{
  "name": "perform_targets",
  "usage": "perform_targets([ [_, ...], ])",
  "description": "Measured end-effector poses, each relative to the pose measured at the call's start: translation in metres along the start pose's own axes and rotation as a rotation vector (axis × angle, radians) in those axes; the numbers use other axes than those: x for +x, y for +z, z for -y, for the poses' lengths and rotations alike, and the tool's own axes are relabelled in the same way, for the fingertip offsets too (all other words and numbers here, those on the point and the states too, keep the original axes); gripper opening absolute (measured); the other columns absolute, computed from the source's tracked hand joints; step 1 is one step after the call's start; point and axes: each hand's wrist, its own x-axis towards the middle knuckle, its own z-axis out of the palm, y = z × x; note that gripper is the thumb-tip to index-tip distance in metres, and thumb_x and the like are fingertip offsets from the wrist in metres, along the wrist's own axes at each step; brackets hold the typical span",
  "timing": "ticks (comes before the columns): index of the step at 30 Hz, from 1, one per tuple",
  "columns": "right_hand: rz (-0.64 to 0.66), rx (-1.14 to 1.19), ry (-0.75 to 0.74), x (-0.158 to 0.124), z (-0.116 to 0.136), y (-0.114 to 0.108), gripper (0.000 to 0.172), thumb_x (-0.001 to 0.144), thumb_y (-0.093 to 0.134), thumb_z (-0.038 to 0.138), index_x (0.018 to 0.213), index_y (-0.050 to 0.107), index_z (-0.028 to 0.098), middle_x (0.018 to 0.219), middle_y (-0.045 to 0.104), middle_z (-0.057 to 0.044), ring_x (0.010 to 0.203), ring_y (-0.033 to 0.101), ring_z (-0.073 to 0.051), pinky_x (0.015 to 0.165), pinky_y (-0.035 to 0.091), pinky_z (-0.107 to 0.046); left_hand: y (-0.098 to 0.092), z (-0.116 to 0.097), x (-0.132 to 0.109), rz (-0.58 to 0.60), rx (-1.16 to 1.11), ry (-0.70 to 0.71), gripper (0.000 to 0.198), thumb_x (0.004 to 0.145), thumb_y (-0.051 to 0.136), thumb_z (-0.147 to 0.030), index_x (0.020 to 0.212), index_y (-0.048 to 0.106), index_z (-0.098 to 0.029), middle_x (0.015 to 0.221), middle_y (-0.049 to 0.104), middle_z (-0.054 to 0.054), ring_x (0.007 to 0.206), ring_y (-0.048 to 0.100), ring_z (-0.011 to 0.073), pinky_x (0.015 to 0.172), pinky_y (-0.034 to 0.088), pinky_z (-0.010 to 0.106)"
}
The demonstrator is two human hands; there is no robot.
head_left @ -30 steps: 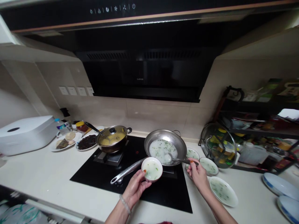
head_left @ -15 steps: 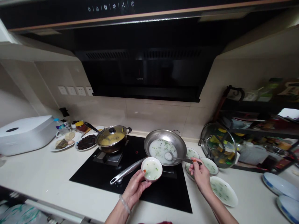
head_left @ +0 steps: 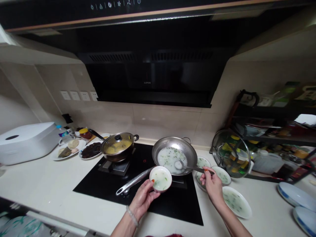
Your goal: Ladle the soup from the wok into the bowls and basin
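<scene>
My left hand [head_left: 144,195] grips a small white bowl [head_left: 160,178] by its side, thumb at the rim. Pale soup with green bits lies in the bowl, which is held just in front of a steel wok [head_left: 154,149]. My right hand [head_left: 211,184] is closed around the handle of a ladle [head_left: 179,164], whose head rests in the milky soup inside the wok. Several filled bowls stand right of the wok, among them a large bowl [head_left: 237,201] and a smaller one [head_left: 222,175], partly behind my right hand and wrist.
A lidded pan [head_left: 118,148] of yellow food sits on the left burner of the black hob [head_left: 98,184]. Plates of food and a white box [head_left: 27,141] are further left. A glass lid [head_left: 230,154] leans against a rack at right, near blue-rimmed dishes [head_left: 296,194].
</scene>
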Motion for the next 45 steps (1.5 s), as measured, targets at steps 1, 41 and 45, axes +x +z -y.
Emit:
perform_targets([
  [1, -0.005, 0.013, 0.01, 0.0, 0.0, 0.0, 0.04, 0.076, 0.057, 0.054, 0.092, 0.054, 0.018, 0.052, 0.054, 0.004, 0.042, 0.048, -0.013, 0.042, 0.039, -0.025, 0.0, 0.0, 0.0, 0.002, 0.002, -0.001, 0.017, 0.078, 0.063, -0.012, 0.091, 0.051, -0.012, 0.072, 0.066, 0.006, 0.06, 0.067, 0.0184, 0.053, 0.058, 0.028],
  [41, -0.041, 0.303, 0.127, -0.003, 0.024, 0.005, 0.038, 0.066, 0.07, 0.046, 0.087, 0.056, 0.017, 0.047, 0.053, 0.004, 0.042, 0.048, -0.012, 0.037, 0.034, -0.02, -0.002, 0.0, 0.001, 0.03, 0.012, -0.01, 0.018, 0.078, 0.062, -0.013, 0.093, 0.052, -0.011, 0.075, 0.065, 0.008, 0.064, 0.068, 0.02, 0.055, 0.058, 0.028],
  [45, -0.029, 0.315, 0.132, -0.005, 0.028, 0.005, 0.039, 0.066, 0.071, 0.047, 0.087, 0.057, 0.017, 0.048, 0.054, 0.003, 0.044, 0.049, -0.012, 0.038, 0.035, -0.02, -0.003, 0.001, 0.0, 0.017, 0.003, -0.007, 0.018, 0.078, 0.062, -0.012, 0.093, 0.052, -0.012, 0.074, 0.065, 0.008, 0.064, 0.068, 0.02, 0.055, 0.058, 0.028],
])
